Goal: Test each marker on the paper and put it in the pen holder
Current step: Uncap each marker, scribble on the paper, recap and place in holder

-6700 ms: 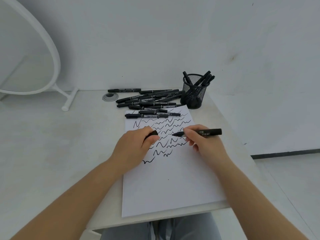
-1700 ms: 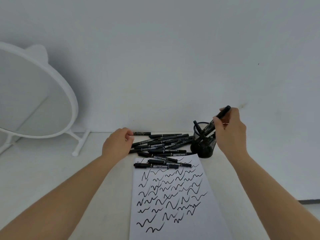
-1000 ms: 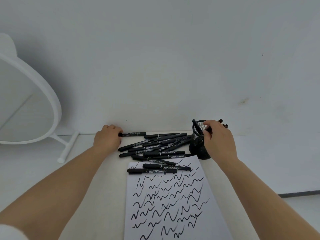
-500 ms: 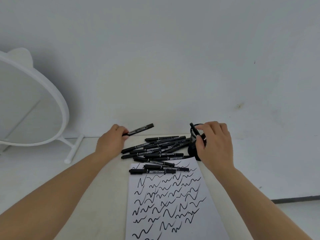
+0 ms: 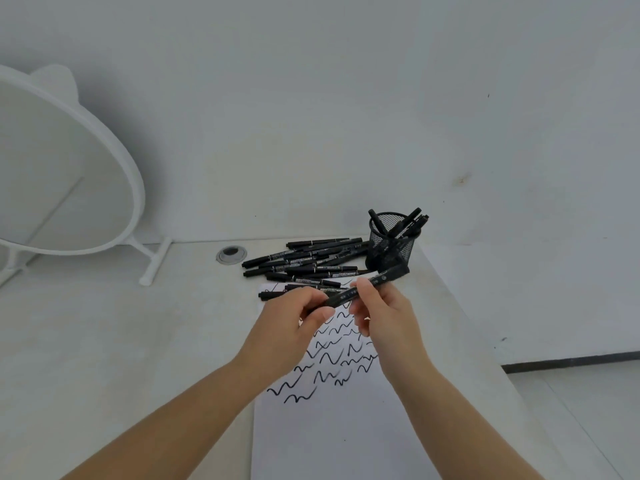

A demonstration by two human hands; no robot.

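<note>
Head view: both hands hold one marker (image 5: 360, 289) above the paper (image 5: 339, 438), the left hand (image 5: 294, 323) pinching its near end, the right hand (image 5: 381, 313) gripping the barrel. It looks light, stiff and smooth, so a firm pinch on cap and barrel should uncap it. The holder (image 5: 391, 240) stands beyond, beside the pile (image 5: 304, 265).

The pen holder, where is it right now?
In the head view the black mesh pen holder stands at the table's far right, beside the right end of the pile of loose markers and beyond the paper.
</note>
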